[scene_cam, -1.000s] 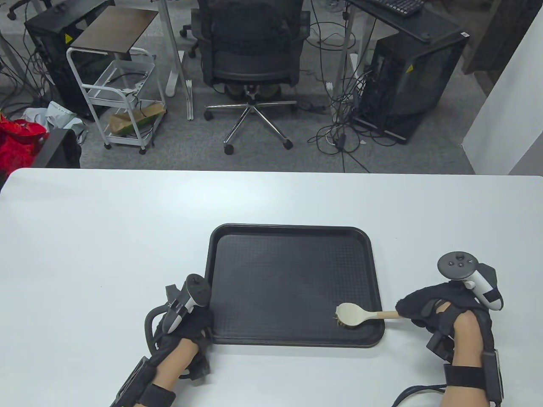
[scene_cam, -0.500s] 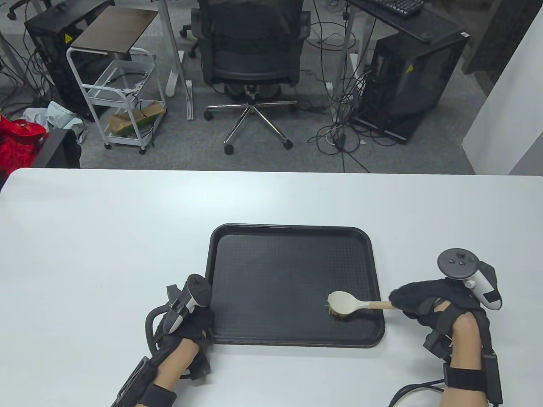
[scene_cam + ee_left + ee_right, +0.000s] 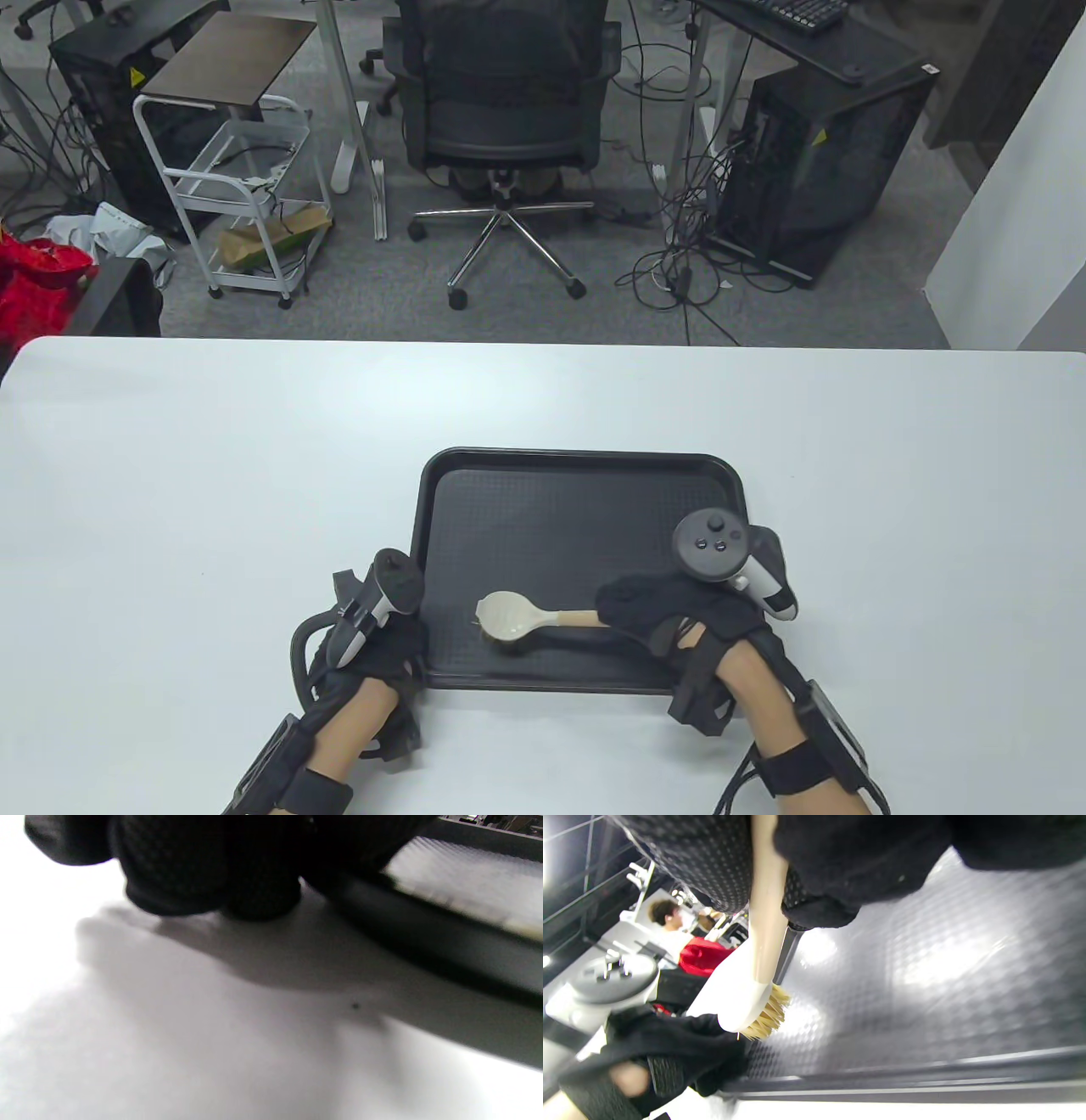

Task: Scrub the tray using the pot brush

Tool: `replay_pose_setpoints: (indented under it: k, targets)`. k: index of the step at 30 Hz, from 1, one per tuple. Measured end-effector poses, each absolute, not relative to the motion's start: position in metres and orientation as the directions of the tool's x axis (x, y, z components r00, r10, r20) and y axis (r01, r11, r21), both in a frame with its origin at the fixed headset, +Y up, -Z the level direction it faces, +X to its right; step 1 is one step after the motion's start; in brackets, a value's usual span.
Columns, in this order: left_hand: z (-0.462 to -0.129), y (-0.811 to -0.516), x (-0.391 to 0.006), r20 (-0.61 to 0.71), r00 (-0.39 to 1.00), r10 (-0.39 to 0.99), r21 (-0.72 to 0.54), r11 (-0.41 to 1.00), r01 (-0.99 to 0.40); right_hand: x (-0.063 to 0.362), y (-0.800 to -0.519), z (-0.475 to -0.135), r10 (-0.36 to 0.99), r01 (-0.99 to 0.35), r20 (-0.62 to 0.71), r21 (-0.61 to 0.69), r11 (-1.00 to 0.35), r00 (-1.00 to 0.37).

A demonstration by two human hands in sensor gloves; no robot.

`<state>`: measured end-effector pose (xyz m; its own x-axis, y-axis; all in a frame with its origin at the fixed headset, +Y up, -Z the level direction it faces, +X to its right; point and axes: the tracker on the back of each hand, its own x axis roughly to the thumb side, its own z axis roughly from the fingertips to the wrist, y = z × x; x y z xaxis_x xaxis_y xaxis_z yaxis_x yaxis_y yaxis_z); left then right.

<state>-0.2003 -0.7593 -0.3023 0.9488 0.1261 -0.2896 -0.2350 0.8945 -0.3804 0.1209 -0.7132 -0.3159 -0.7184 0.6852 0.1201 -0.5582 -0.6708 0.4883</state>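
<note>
A black tray (image 3: 581, 526) lies on the white table near the front edge. My right hand (image 3: 657, 607) grips the wooden handle of the pot brush (image 3: 509, 615), and the brush head rests bristles-down on the tray's near left part. In the right wrist view the brush (image 3: 755, 1001) shows its yellow bristles on the textured tray floor (image 3: 925, 984). My left hand (image 3: 386, 649) presses on the tray's near left corner and holds it still. In the left wrist view its fingers (image 3: 212, 870) rest on the table beside the tray rim (image 3: 424, 933).
The white table (image 3: 212, 475) spreads wide on all sides of the tray. Beyond its far edge stand an office chair (image 3: 505, 110), a white cart (image 3: 233, 187) and computer towers (image 3: 819, 170) on the floor.
My right hand has swept the brush leftward across the tray's near side, from the right corner to the left part. My left hand has stayed on the tray corner.
</note>
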Motion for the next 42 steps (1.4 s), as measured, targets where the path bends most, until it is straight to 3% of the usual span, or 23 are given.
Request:
replay_pose_setpoints:
  k: [8,21,42]
  targets:
    - [-0.303,-0.76,-0.203,-0.298,0.942,0.152,-0.383,0.885,-0.264,0.083,-0.725,-0.302,0.642,-0.501,0.164,0.492,-0.712,-0.749]
    - [-0.302,-0.76,-0.205,-0.3,0.94,0.162,-0.382,0.882,-0.275,0.076,-0.734,-0.298,0.606,-0.48,0.139,0.485,-0.731,-0.784]
    - [-0.302,-0.76,-0.204,-0.298,0.943,0.146,-0.382,0.887,-0.258,0.174,-0.721,-0.325,0.509,-0.405,-0.013,0.622,-0.67,-0.861]
